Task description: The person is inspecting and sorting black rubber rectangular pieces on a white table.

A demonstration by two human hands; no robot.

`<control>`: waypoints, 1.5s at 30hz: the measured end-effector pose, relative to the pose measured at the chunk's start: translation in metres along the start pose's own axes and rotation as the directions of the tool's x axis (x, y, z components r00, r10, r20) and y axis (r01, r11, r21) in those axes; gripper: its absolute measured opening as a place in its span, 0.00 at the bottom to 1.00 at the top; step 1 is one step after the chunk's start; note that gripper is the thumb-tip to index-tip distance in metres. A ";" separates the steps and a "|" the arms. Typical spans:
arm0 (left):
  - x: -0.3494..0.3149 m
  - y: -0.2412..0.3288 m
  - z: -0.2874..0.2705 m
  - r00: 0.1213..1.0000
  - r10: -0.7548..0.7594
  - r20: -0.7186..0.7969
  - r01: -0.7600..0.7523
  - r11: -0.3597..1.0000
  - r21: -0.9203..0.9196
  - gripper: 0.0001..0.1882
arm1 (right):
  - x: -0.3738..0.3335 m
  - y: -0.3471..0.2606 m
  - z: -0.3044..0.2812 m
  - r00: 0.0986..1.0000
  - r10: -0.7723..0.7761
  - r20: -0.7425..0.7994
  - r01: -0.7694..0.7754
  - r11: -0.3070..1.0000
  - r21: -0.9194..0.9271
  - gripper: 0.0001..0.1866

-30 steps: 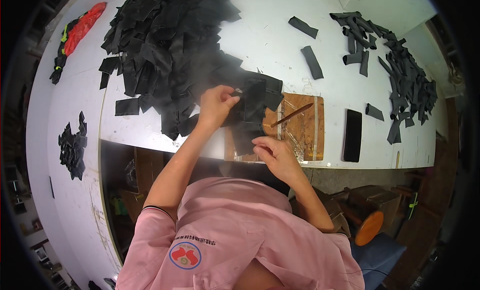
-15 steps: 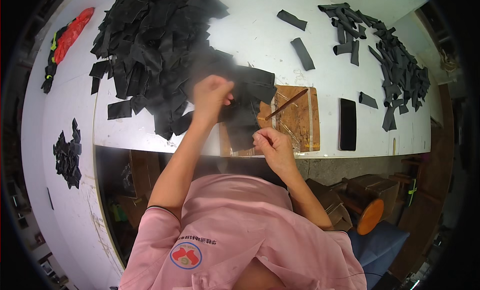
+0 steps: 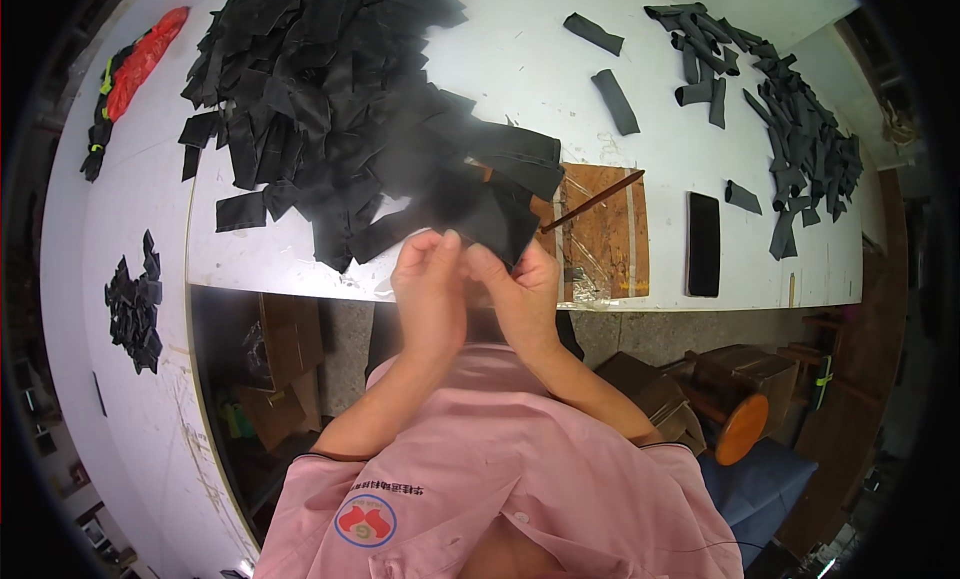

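My left hand (image 3: 430, 284) and my right hand (image 3: 518, 294) are close together at the table's front edge. Both have their fingertips pinched at the near edge of a black fabric piece (image 3: 485, 217), which spreads out beyond them. Part of that edge is hidden by my fingers. Under and beside the fabric lies a brown wooden board (image 3: 625, 264) with clear tape on it. A slim dark brown stick (image 3: 597, 199) rests slantwise over the board, right of the cloth.
A big heap of black fabric pieces (image 3: 300, 109) covers the table's left part. Dark rolled fabric tubes (image 3: 800, 129) are piled at the right. A black phone (image 3: 703, 244) lies right of the board. Farther left are a small black pile (image 3: 135, 314) and a red bag (image 3: 148, 64).
My left hand has come down from above the fabric toward my right hand, which has shifted slightly left. The fabric piece is now pinched between both, and the stick has turned a little.
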State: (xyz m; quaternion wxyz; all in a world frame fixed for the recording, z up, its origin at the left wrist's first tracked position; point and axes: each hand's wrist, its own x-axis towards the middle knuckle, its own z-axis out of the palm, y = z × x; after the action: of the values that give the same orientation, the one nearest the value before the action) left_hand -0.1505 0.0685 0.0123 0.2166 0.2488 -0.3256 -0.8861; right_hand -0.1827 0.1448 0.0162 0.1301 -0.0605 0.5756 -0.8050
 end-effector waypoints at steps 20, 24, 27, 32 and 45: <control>-0.016 0.030 0.019 0.958 0.143 0.250 -0.274 0.720 0.637 0.04 | 0.012 -0.018 -0.018 0.887 -0.388 0.251 0.438 0.529 -0.727 0.11; -0.018 0.031 0.021 0.984 0.044 0.173 -0.135 0.817 0.561 0.04 | 0.010 -0.018 -0.021 0.885 -0.362 0.292 0.447 0.489 -0.749 0.12; -0.015 0.031 0.021 0.985 -0.020 0.171 -0.078 0.835 0.544 0.04 | 0.011 -0.020 -0.024 0.886 -0.346 0.309 0.450 0.485 -0.750 0.11; -0.014 0.032 0.023 0.970 -0.041 0.239 -0.084 0.867 0.491 0.05 | 0.009 -0.026 -0.030 0.893 -0.297 0.337 0.443 0.456 -0.772 0.13; -0.016 0.008 0.017 0.802 0.362 0.474 -0.591 0.368 0.718 0.03 | 0.005 -0.049 -0.034 0.917 -0.288 0.275 0.398 0.710 -0.581 0.05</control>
State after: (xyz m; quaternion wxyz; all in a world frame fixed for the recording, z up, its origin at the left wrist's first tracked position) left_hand -0.1458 0.0794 0.0336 0.2770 0.1078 -0.7908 -0.5350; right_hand -0.2031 0.1890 0.0512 -0.0026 -0.2724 0.7755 -0.5695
